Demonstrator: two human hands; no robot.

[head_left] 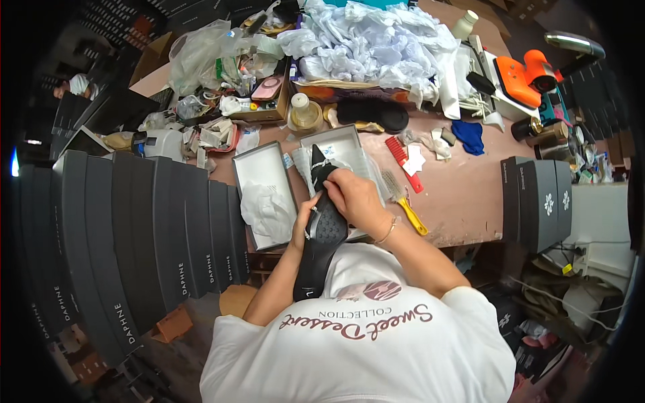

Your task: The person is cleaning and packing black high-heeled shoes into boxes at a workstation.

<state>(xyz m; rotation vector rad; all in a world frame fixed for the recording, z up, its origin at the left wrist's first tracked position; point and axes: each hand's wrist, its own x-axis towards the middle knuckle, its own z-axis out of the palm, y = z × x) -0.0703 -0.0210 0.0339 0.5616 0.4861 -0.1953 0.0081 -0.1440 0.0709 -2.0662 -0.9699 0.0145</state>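
Observation:
Just in front of my chest, a black pointed-toe boot (326, 235) is held with its toe away from me and its dark shaft toward my body. My left hand (304, 216) is wrapped round its left side. My right hand (354, 197) has its fingers curled on the upper part near the toe, where pale straps or trim show. Beneath and beyond the boot lies an open grey shoebox (344, 134) with white paper in it. Beside it on the left is the box's open lid or tray (261, 161), holding crumpled white tissue paper (267, 211).
A red comb-like brush (396, 151) and a yellow-handled brush (413, 216) lie right of the boxes. Dark shoeboxes (144, 235) line my left; more (534, 201) stand right. A tissue heap (376, 43), a bottle (302, 111) and an orange device (517, 80) sit farther back.

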